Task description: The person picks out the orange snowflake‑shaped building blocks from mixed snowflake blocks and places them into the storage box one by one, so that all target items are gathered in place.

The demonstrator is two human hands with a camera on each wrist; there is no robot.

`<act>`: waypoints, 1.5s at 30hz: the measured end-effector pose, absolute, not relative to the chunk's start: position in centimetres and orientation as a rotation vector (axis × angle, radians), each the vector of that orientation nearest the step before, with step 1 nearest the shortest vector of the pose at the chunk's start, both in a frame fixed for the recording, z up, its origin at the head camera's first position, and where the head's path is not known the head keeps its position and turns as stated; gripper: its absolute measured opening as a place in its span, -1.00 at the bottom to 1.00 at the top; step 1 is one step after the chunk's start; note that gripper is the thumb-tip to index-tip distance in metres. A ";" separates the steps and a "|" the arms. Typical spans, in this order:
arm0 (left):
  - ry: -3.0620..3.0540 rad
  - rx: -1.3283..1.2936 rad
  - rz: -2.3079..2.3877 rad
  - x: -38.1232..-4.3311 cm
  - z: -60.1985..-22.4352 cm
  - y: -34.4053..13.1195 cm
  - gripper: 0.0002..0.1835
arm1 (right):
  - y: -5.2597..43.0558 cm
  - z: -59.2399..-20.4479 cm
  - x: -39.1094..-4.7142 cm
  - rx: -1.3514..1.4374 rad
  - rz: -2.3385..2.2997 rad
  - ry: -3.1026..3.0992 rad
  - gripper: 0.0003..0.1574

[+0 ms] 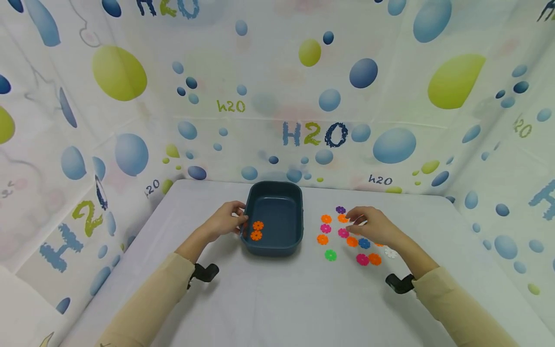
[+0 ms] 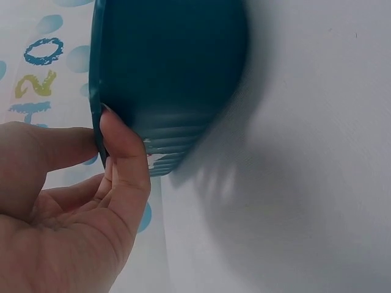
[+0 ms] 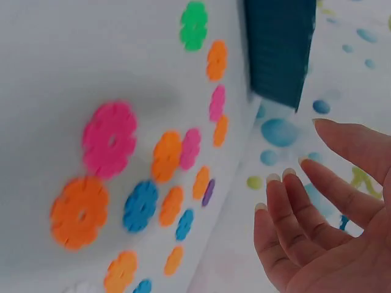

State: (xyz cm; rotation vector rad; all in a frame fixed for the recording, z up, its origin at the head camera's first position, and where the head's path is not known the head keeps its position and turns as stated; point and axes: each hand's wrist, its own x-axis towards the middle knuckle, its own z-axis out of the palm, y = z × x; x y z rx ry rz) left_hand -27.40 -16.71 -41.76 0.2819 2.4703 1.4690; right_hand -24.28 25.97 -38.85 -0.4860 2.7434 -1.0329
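A dark blue-green plastic basin (image 1: 282, 221) stands on the white-covered table, with two orange flower-shaped discs (image 1: 257, 235) lying at its left side. My left hand (image 1: 223, 220) pinches the basin's left rim between thumb and fingers, as the left wrist view shows up close on the basin wall (image 2: 177, 55). To the right, my right hand (image 1: 375, 226) hovers over a spread of flat flower-shaped discs, its fingers loosely bent and apart with nothing between them. A pink disc (image 1: 343, 233) is just below its fingertips. The hand hides part of the spread.
Around the spread are a green disc (image 1: 331, 255), a purple disc (image 1: 340, 210), a blue disc (image 1: 364, 243), a white disc (image 1: 390, 253) and several orange and pink ones. A printed cloth (image 1: 269, 58) with bubbles hangs behind and beside the table.
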 end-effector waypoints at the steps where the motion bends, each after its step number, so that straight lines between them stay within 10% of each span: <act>1: 2.471 0.281 1.467 -27.4 -41.7 -16.7 -0.52 | 26.4 -38.9 -24.3 -0.473 -1.023 2.753 -0.56; 45: 2.475 0.274 1.445 -27.3 -41.5 -16.7 -0.51 | 34.8 -43.4 -23.9 -0.183 -0.846 2.772 -0.65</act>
